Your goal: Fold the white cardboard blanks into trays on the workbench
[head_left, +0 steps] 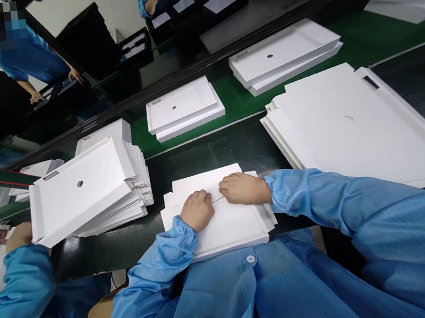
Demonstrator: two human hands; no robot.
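Observation:
A white cardboard blank (225, 229) with notched corners lies on the dark worktop against my body, its near edge standing up as a low wall. My left hand (197, 211) rests on its middle, fingers curled down onto the board. Close beside it, my right hand (241, 188) also bends its fingers onto the card. A thin dark line, perhaps a fold or cut, runs between the two hands. Both sets of fingertips are partly hidden, and they appear to grip the cardboard.
Flat white blanks (348, 127) are stacked at the right. At the left stands a pile of folded white trays (85, 195). More trays (183, 106) sit on the green belt (229, 106) behind. A co-worker's sleeve (19, 291) is at the left; other people work across the line.

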